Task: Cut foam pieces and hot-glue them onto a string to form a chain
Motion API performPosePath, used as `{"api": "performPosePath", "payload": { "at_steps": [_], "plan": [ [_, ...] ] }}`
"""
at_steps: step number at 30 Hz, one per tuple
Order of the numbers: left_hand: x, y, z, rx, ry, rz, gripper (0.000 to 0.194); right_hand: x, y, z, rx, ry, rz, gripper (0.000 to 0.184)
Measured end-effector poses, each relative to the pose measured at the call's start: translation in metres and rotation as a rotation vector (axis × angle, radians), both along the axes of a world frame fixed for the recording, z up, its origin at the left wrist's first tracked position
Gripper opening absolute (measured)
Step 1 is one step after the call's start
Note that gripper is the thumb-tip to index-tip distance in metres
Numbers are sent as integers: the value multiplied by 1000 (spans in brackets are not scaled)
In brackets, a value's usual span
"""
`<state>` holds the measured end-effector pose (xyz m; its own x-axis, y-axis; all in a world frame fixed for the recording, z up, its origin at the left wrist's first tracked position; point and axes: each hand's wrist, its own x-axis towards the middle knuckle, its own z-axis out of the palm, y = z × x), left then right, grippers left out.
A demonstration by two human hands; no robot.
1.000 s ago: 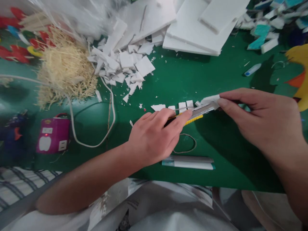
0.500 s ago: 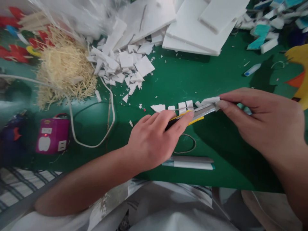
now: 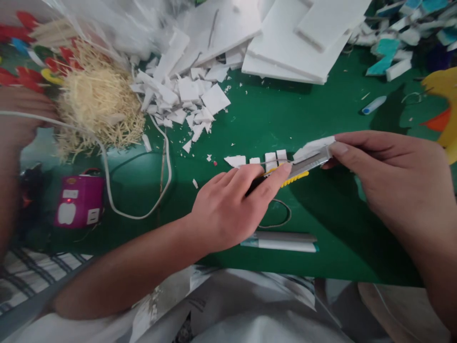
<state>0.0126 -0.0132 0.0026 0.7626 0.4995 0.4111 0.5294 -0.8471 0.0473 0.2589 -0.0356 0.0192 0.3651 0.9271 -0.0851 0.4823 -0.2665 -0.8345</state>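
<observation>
The left hand [image 3: 226,209] grips a utility knife [image 3: 295,179], blade directed right; the right hand [image 3: 400,176] pinches a white foam piece [image 3: 312,146].

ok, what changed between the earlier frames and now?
Utility knife and white foam sliver shifted slightly right. Another person's hand came in at far left, by the straw pile. Nothing grabbed or released: left hand on knife, right hand on sliver. Magenta box stayed put.

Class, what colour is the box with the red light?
The box is magenta, best seen in the head view.
</observation>
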Motion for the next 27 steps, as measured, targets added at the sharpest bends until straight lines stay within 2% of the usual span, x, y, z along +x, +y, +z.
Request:
{"api": "performPosePath", "payload": {
  "at_steps": [6,12,27],
  "plan": [
    [0,0,1,-39,-47,-5,35,0,0,0,-10,-39,19,11],
    [0,0,0,-64,3,-1,44,-3,0,1,-7,-111,21,16],
    [3,-1,4,-79,59,18,40,-3,2,1,-8,-166,59,17]
  ]
}}
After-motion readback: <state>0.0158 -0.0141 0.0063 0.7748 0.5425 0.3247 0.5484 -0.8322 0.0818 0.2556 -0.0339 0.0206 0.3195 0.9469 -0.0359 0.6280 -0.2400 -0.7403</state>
